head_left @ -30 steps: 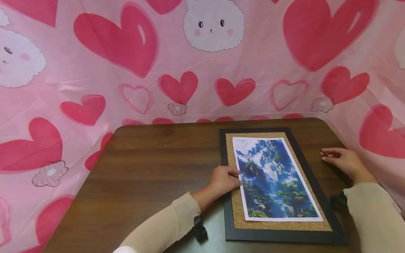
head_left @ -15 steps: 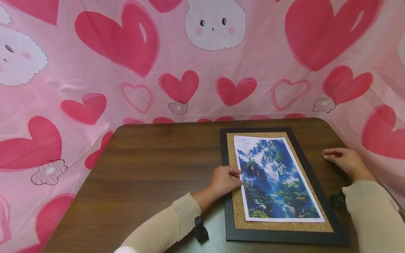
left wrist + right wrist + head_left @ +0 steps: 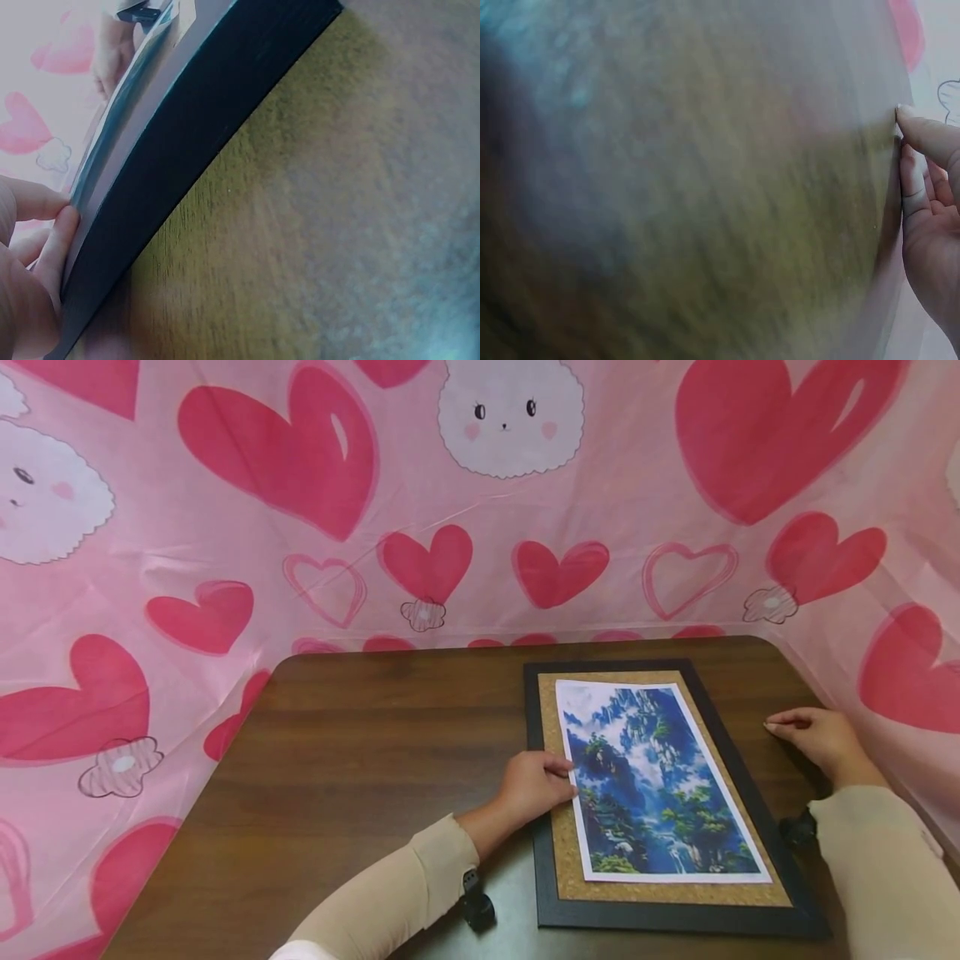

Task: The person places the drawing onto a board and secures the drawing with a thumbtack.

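A printed landscape picture [image 3: 652, 777] with blue cliffs, mist and green trees lies on a black-framed cork board [image 3: 566, 843] on the right side of the table. At the print's left edge, my left hand [image 3: 532, 789] holds the paper with finger and thumb. The left wrist view shows the same fingertips [image 3: 69, 210] meeting at the paper's edge, above the dark side of the frame. Right of the board, my right hand [image 3: 821, 743] has thumb and finger pinched together. At their tips shows a small pale thing [image 3: 900, 110], too small to make out in kind.
The dark wood-grain table [image 3: 360, 760] stretches left of the board. Pink cloth [image 3: 495, 510] printed with hearts and white animal faces hangs behind and at both sides. A small black camera [image 3: 477, 906] sits at the left cuff.
Both hands keep nearly the same places, the left at the print's edge and the right beside the board. The head view has shifted very slightly.
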Motion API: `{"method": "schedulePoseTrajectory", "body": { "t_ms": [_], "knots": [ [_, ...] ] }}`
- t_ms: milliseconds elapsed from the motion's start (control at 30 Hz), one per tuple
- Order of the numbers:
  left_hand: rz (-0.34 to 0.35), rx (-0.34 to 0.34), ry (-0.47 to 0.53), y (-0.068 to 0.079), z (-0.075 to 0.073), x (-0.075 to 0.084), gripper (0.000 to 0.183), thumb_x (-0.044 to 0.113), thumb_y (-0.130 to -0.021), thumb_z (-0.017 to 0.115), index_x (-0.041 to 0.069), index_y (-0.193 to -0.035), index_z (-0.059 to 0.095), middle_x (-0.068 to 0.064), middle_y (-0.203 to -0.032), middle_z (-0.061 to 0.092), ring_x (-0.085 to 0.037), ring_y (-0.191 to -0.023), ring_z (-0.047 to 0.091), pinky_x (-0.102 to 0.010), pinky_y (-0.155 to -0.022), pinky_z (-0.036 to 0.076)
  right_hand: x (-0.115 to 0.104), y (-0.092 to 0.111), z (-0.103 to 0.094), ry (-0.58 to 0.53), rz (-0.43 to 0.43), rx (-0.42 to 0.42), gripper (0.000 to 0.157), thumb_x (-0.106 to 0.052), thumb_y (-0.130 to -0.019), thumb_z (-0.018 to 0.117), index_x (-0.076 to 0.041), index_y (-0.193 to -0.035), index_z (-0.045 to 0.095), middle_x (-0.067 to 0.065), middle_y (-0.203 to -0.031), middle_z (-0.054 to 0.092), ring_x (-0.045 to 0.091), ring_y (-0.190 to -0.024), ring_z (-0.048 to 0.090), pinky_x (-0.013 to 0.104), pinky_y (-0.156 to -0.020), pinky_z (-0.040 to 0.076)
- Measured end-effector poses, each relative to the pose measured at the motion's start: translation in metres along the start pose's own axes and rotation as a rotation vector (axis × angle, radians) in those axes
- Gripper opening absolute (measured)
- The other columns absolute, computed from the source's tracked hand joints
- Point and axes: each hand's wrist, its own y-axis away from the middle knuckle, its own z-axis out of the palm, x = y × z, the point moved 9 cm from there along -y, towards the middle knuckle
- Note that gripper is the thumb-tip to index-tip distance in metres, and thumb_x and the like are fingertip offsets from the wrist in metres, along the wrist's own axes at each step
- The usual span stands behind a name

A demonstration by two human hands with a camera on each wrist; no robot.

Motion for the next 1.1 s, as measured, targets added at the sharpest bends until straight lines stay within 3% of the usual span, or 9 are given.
{"method": "schedulePoseTrajectory", "body": {
  "t_ms": [267,500,633,867,967,1100],
  "knots": [
    [0.015,-0.013,-0.004,-0.001,0.000,0.004,0.022,0.014,-0.076,0.082,0.010,-0.098,0.078,0.006,-0.082,0.070,-0.001,-0.068,0.062,-0.020,-0.063,0.051,-0.003,0.001,-0.005,-0.004,-0.040,0.012,0.034,-0.024,-0.090,0.072,0.009,-0.098,0.070,0.020,-0.086,0.071,-0.013,-0.065,0.045,0.015,-0.058,0.041],
    [0.010,-0.020,0.006,-0.001,0.001,0.002,0.022,0.013,-0.077,0.082,0.009,-0.097,0.078,0.005,-0.082,0.070,-0.001,-0.068,0.062,-0.020,-0.062,0.051,-0.015,-0.004,-0.001,0.004,-0.063,-0.040,0.032,-0.027,-0.091,0.071,0.004,-0.098,0.071,0.014,-0.085,0.071,-0.001,-0.066,0.050,0.017,-0.058,0.043],
    [0.010,-0.021,0.012,0.000,0.002,0.003,0.021,0.012,-0.077,0.082,0.008,-0.097,0.077,0.004,-0.082,0.070,-0.002,-0.068,0.062,-0.020,-0.062,0.051,-0.019,-0.002,0.002,-0.035,-0.052,-0.091,0.031,-0.025,-0.092,0.070,0.005,-0.099,0.071,0.011,-0.084,0.072,-0.002,-0.067,0.054,0.014,-0.059,0.045],
    [0.017,-0.016,0.034,0.001,0.002,0.004,0.022,0.010,-0.076,0.082,0.006,-0.097,0.077,0.004,-0.080,0.070,-0.001,-0.067,0.062,-0.020,-0.061,0.051,-0.034,0.000,0.010,-0.259,-0.081,-0.179,0.027,-0.008,-0.095,0.063,0.018,-0.099,0.061,0.001,-0.079,0.072,0.006,-0.067,0.067,0.015,-0.063,0.053],
    [0.016,-0.016,0.043,0.002,0.001,0.004,0.022,0.010,-0.076,0.082,0.006,-0.096,0.077,0.004,-0.080,0.069,-0.001,-0.067,0.062,-0.019,-0.061,0.051,-0.041,-0.001,0.010,-0.258,-0.080,-0.166,0.027,-0.010,-0.095,0.064,0.017,-0.100,0.061,-0.003,-0.078,0.071,0.009,-0.066,0.067,0.017,-0.062,0.053],
    [0.015,-0.013,0.050,0.002,-0.001,0.003,0.022,0.010,-0.076,0.082,0.006,-0.097,0.077,0.004,-0.081,0.069,-0.001,-0.066,0.062,-0.020,-0.061,0.051,-0.049,-0.002,0.010,-0.235,-0.065,-0.153,0.033,-0.018,-0.094,0.066,0.013,-0.106,0.063,0.003,-0.081,0.071,0.012,-0.067,0.067,0.017,-0.063,0.053]
  ]
}}
